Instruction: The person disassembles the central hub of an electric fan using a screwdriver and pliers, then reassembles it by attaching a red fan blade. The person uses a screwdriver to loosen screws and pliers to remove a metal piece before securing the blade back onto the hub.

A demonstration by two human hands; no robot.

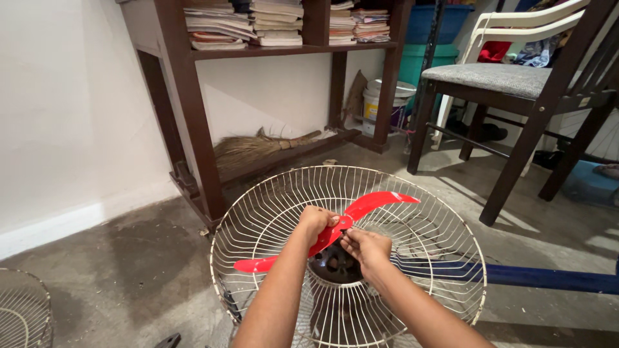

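Both hands are in over the middle of the fan. My left hand (316, 220) is closed in a fist around the hub of the red fan blade (325, 240), knuckles up, gripping right where the blades meet. My right hand (366, 248) sits just beside it, fingers curled and pinched at the blade's centre, thumb and fingertips touching the red plastic; I can't tell what, if anything, it holds between them.

That blade sits inside the white wire fan guard (258, 212), a round cage tilted back and open toward me. One red blade sweeps up to the right, another reaches down to the left, almost to the cage's wires. Under my hands I can see the dark motor housing (334, 265) at the cage's centre.

A blue pole (548, 278) runs out to the right from behind the cage, lying across the concrete floor (129, 270). Further back, a dark wooden shelf (193, 129) stacked with papers stands against the wall, a straw broom (258, 147) lying on its lowest board. A wooden chair (503, 80) with a grey seat stands at right. Another wire guard (22, 312) peeks in at bottom left.
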